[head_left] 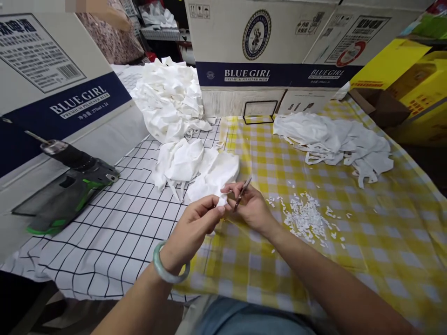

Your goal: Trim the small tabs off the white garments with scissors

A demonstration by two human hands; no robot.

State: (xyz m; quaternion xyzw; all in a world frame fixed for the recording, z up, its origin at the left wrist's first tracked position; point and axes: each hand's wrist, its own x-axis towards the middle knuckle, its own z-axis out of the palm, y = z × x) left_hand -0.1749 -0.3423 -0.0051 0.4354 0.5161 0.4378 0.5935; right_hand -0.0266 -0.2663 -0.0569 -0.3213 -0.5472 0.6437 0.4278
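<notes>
Thumb and fingers of my left hand (197, 218), which wears a pale green bangle (167, 270) on its wrist, pinch the edge of a white fabric piece (222, 200). My right hand (253, 204) is closed around a slim metal tool that looks like thread snips (243, 191), pointing up and away. Its fingertips are close to the pinched edge; whether they also grip the cloth I cannot tell. The fabric runs back to white pieces with thin straps (188, 160) just beyond my hands. Right of my right forearm lies a scatter of small white clippings (303, 218).
A large white fabric heap (171, 97) rises behind at left, and another white pile (331, 137) lies at far right. A power drill (77, 181) leans at left beside a carton (70, 107). Another carton (261, 72) walls the back. A person (115, 35) is behind.
</notes>
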